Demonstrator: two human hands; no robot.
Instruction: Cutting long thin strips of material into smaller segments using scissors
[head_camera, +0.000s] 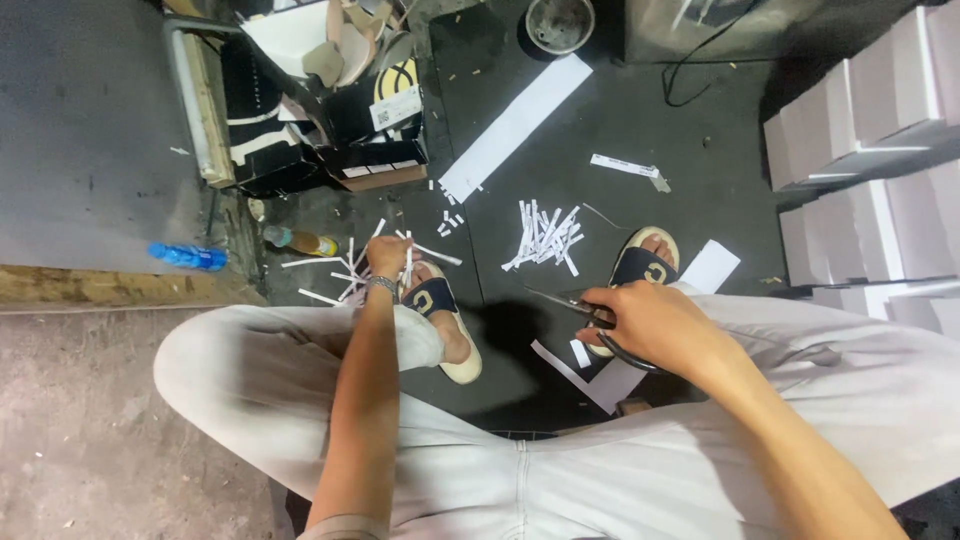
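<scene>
The left hand (387, 257) is closed in a grip on a few white paper strips (407, 262), held upright just above the left sandal (440, 315), at about ten o'clock from the middle of the view. More loose strips (330, 272) lie on the dark floor (640, 120) around that hand, too tangled to count. The right hand (655, 322) at about three o'clock has its grip closed through the handles of one pair of scissors (575, 303), blades pointing toward nine o'clock, seemingly near shut, over a white sheet (600, 378) by the right sandal (643, 262). Between the two feet, toward twelve o'clock, sits one heap of cut strips (543, 235), and beyond it one long white paper band (517, 125). A judgement only: the thin strips could slip from the left hand and scatter among the litter, since they are pinched loosely at one end; the scissor points lie close to the bare toes, so a careless swing could nick a foot. Counted: two sandals, one blue bottle (188, 257) at nine o'clock, one amber bottle (300, 241), one round pot (560, 22) at twelve, and stacked white boxes (880, 90) at two o'clock, at least six.
</scene>
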